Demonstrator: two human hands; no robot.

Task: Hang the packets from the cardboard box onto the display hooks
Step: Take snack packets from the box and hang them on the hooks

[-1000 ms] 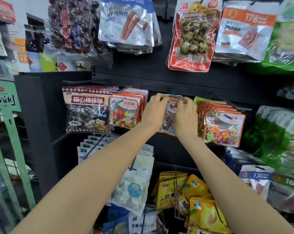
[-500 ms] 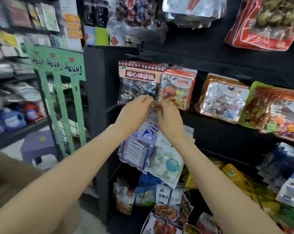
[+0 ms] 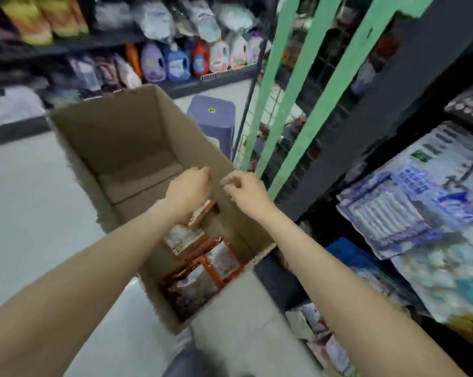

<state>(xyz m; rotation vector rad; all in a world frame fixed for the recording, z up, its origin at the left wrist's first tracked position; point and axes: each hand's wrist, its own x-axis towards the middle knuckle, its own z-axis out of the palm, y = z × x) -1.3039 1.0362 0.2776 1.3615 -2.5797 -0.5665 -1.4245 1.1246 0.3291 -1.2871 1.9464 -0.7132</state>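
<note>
Reaching with left hand (image 3: pixel 187 190) and right hand (image 3: pixel 245 190), grips loosely curled and empty, over cardboard box (image 3: pixel 137 126) toward remaining packets (image 3: pixel 202 268).

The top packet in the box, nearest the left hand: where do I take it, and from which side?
Judging from the head view, pinch its upturned end edge from above. That packet leans tilted on the others against the box wall, so its top edge is the free part. The left hand hovers right above it; the right hand holds nothing.
</note>
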